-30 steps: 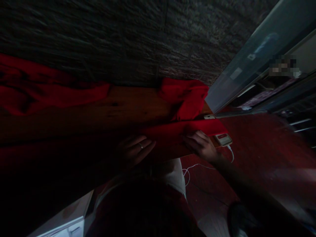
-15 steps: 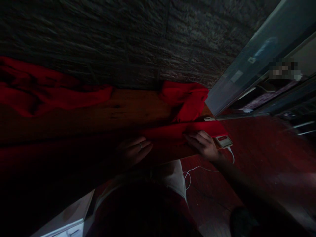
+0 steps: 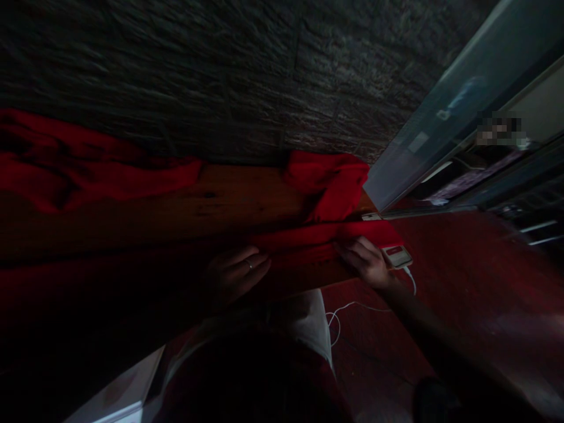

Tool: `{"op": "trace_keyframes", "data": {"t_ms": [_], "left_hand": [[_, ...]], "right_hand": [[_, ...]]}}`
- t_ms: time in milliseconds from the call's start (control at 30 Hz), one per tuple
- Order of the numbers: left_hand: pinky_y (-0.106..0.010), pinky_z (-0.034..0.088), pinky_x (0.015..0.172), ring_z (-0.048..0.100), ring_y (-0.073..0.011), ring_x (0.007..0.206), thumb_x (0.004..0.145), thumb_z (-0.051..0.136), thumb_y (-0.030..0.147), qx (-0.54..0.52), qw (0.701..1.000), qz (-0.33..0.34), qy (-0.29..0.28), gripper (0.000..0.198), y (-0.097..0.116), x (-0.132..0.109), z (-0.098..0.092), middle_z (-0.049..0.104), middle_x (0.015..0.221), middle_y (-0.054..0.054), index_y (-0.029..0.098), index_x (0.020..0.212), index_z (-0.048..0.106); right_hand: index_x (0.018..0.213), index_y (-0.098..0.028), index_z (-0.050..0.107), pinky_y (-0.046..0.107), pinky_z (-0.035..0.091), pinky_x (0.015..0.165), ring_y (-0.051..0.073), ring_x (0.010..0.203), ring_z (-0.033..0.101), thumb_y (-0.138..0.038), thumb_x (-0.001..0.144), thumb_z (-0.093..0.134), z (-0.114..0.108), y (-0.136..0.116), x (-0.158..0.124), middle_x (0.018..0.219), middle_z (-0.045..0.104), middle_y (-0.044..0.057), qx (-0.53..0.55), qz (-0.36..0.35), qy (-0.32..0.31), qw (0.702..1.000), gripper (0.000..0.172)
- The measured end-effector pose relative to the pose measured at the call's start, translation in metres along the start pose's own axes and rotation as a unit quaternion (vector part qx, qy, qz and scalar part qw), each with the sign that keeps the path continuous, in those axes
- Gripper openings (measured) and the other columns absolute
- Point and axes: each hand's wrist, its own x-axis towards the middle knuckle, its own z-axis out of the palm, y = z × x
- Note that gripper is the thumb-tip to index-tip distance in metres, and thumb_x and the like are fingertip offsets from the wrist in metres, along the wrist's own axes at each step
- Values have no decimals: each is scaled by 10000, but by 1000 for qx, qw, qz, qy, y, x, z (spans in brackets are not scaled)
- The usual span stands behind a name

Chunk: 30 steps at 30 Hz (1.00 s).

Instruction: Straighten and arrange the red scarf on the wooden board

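A long folded strip of red cloth [image 3: 304,236] lies along the wooden bench top [image 3: 238,188], its left part lost in shadow. My left hand [image 3: 240,270], with a ring on one finger, rests at the strip's near side. Its fingers are stretched out and lie flat on the cloth; the thumb is hidden. Farther right, the bent fingers of my right hand [image 3: 363,261] close on the near edge of the same cloth, close to its right end. Both hands are dimly lit.
Crumpled red cloth [image 3: 101,176] lies at the back left, and a smaller red piece [image 3: 332,182] at the back right. A phone [image 3: 398,257] with a white cable [image 3: 409,279] sits at the bench's right end. A stone wall [image 3: 247,76] stands behind; a doorway opens right.
The view has shifted slightly. Both hands keep almost the same places on the red cloth, and a crease now shows along the strip between them.
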Motion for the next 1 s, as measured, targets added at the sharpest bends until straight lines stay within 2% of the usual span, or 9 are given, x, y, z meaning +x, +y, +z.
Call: {"op": "trace_keyframes", "data": {"t_ms": [100, 200, 267, 467, 633, 767, 900, 1000], "left_hand": [[-306, 508, 836, 615, -184, 962, 975, 437, 81, -10, 1000, -1, -25, 295, 0, 3, -2, 731, 1072, -73, 137, 1060, 713], [-326, 498, 898, 606, -192, 1031, 966, 446, 68, -22, 999, 8, -38, 309, 0, 4, -2, 701, 1207, -92, 135, 1136, 695], [-331, 499, 906, 609, -197, 1045, 963, 444, 58, -22, 999, 11, -39, 326, -1, 3, -2, 691, 1238, -101, 119, 1181, 678], [-322, 518, 848, 633, -192, 987, 955, 433, 46, -1, 1000, -2, -29, 322, -1, 2, 2, 723, 1139, -95, 124, 1122, 697], [-310, 514, 812, 636, -184, 941, 960, 433, 47, 15, 999, 3, 35, 301, -1, 1, 3, 745, 1051, -68, 137, 1033, 711], [-302, 506, 824, 632, -177, 937, 953, 440, 35, 16, 1000, 11, 22, 298, 0, 3, 0, 745, 1036, -64, 137, 1000, 715], [-323, 508, 839, 634, -193, 964, 940, 419, 22, 27, 999, 14, -14, 341, 0, 2, 1, 730, 1112, -83, 121, 1111, 696], [-336, 512, 862, 640, -202, 990, 938, 412, 37, 25, 1000, 6, -15, 394, 0, -5, 6, 724, 1131, -98, 125, 1241, 648]], "right_hand": [[1497, -222, 467, 336, 550, 768, 221, 920, 612, -79, 954, 552, 0, 2, -2, 1033, 695, 98, -1, 4, -21, 1000, 568], [1480, -190, 484, 396, 540, 887, 250, 1074, 607, -93, 953, 559, -2, 6, -6, 1214, 676, 126, -5, -5, -54, 999, 541], [1471, -170, 491, 412, 532, 918, 256, 1127, 600, -94, 958, 551, -4, 8, -9, 1263, 666, 128, -16, -13, -72, 997, 522], [1407, -157, 565, 360, 552, 880, 222, 1044, 646, -103, 969, 535, -5, 13, -13, 1193, 707, 122, -37, -11, -39, 998, 442], [1375, -165, 598, 356, 553, 884, 225, 1039, 647, -82, 950, 560, -2, 13, -12, 1174, 713, 119, -27, 7, 1, 1000, 435], [1387, -193, 590, 355, 564, 848, 213, 979, 658, -123, 974, 538, 3, 13, -17, 1133, 727, 102, -14, 16, -17, 1000, 423], [1370, -176, 600, 372, 554, 895, 219, 1010, 653, -136, 984, 521, 4, 16, -21, 1160, 717, 103, -34, 35, -44, 998, 396], [1386, -158, 576, 382, 541, 931, 220, 1056, 651, -149, 990, 513, 0, 20, -22, 1226, 694, 113, -54, 38, -59, 996, 401]]}}
